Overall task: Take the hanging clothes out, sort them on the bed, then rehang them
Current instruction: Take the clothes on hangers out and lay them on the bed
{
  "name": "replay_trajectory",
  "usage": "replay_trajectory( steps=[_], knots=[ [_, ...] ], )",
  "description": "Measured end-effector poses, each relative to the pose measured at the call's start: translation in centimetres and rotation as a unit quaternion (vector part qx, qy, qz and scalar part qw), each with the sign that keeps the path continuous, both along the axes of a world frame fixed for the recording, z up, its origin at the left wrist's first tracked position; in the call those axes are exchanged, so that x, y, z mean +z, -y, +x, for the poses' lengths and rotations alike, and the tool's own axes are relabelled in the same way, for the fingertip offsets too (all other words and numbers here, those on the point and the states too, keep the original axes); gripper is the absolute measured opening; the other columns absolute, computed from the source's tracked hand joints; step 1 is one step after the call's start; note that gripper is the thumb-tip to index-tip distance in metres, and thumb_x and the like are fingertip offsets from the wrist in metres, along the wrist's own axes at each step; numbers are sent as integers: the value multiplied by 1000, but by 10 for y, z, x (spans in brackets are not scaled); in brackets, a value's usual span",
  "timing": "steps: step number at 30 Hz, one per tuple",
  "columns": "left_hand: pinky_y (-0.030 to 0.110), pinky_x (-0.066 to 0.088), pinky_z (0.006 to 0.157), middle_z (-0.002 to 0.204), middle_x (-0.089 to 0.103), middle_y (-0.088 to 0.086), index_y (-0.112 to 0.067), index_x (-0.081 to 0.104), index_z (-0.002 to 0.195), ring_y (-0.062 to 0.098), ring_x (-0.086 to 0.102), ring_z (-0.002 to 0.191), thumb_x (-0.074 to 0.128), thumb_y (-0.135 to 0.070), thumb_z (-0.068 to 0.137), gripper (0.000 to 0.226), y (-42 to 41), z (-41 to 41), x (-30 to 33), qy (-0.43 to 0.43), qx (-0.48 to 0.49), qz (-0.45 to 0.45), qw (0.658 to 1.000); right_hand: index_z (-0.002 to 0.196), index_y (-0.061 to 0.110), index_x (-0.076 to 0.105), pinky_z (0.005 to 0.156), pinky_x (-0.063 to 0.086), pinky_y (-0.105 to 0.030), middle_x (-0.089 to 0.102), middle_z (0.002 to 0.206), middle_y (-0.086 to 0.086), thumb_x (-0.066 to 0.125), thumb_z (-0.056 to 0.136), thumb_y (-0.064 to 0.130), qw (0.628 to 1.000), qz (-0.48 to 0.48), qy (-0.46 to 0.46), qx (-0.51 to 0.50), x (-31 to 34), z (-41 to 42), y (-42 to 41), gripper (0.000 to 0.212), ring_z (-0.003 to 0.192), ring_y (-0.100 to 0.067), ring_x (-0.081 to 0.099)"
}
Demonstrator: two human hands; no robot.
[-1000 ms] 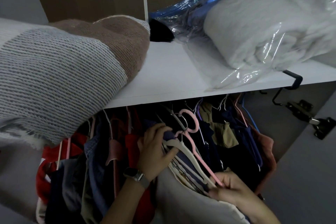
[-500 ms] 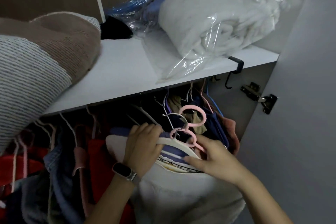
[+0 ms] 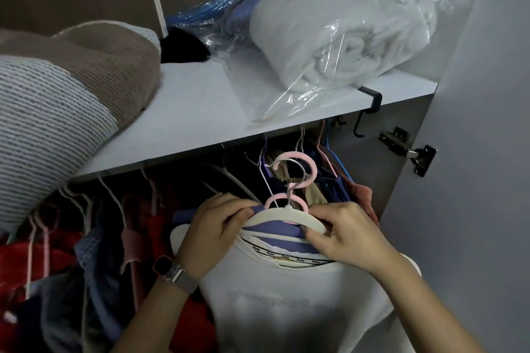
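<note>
Under the shelf (image 3: 200, 112), I've got both hands on a bunch of hangers (image 3: 286, 216): left hand (image 3: 213, 226) curled over the left end, right hand (image 3: 341, 238) now pinching the right end, up from lower on the pink hanger a second ago. White shirt (image 3: 292, 304) hangs off them in front of the packed clothes (image 3: 94, 252). Hooks look clear of the rail, so I'd say the bunch is ready for the bed.

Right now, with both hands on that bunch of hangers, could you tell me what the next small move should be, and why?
Probably draw the bundle out toward you. The left hand and right hand both grip the white hanger, the pink hooks look clear below the shelf, and the white T-shirt already hangs in front of the other clothes.
</note>
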State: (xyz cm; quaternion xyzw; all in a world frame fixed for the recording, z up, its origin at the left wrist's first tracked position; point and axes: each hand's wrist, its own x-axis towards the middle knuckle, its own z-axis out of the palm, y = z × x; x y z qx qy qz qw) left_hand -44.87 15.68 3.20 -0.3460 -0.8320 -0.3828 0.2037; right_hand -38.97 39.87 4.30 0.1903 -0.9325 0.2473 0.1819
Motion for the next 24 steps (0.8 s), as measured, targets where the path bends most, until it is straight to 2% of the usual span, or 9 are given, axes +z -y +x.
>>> replay_trajectory(
  steps=[3, 7, 10, 12, 15, 18, 22, 24],
  knots=[
    [18, 43, 76, 89, 63, -15, -32, 64, 104, -3, 56, 84, 50, -28, 89, 21, 2, 3, -4, -8, 13, 31, 999, 64, 21, 47, 52, 34, -24, 44, 55, 7, 50, 74, 26, 999, -21, 30, 22, 0, 1, 1, 11, 54, -10, 42],
    [26, 47, 74, 84, 65, -14, -26, 72, 95, 4, 59, 79, 54, -26, 87, 20, 4, 3, -11, -2, 27, 54, 998, 63, 20, 48, 52, 35, -32, 43, 56, 1, 47, 72, 21, 994, -65, 76, 41, -2, 1, 1, 9, 54, -15, 41],
    [29, 47, 72, 84, 67, -14, -26, 73, 94, 7, 60, 78, 54, -26, 86, 20, 5, 4, -12, -11, 36, 58, 998, 67, 18, 54, 52, 33, -27, 45, 57, -1, 47, 73, 18, 992, -76, 91, 46, -4, 3, 2, 9, 55, -17, 41],
    [25, 47, 74, 84, 68, -16, -27, 73, 92, 4, 60, 79, 55, -27, 85, 19, 5, 6, -11, -10, 36, 68, 997, 69, 17, 56, 52, 31, -23, 45, 58, -3, 50, 75, 14, 989, -89, 103, 49, -4, 4, 3, 9, 55, -16, 40],
    [15, 46, 77, 89, 68, -20, -32, 70, 96, 0, 62, 82, 59, -30, 78, 21, 5, 10, -9, 37, 35, 114, 992, 73, 17, 62, 51, 32, -24, 48, 59, -8, 57, 76, 5, 982, -122, 133, 55, -5, 5, 5, 13, 53, -18, 39],
    [11, 46, 76, 87, 69, -24, -31, 75, 85, -2, 64, 83, 60, -33, 74, 19, 8, 10, -11, 72, 39, 138, 987, 77, 21, 64, 51, 33, -25, 50, 60, -10, 60, 77, 3, 974, -145, 159, 65, -7, 5, 8, 18, 53, -12, 38],
    [4, 42, 78, 84, 65, -36, -29, 72, 86, -9, 63, 83, 59, -32, 75, 17, 10, 11, -12, 56, 63, 121, 989, 78, 25, 64, 50, 33, -25, 50, 59, -8, 58, 77, 4, 969, -153, 179, 70, -8, 3, 11, 22, 53, -10, 38],
    [3, 41, 75, 80, 64, -38, -28, 75, 78, -11, 62, 80, 63, -22, 76, 13, 13, 9, -13, 54, 92, 131, 986, 75, 20, 61, 51, 32, -25, 48, 58, -8, 58, 76, 3, 973, -143, 171, 66, -7, 2, 10, 17, 53, -9, 37]
  ],
)
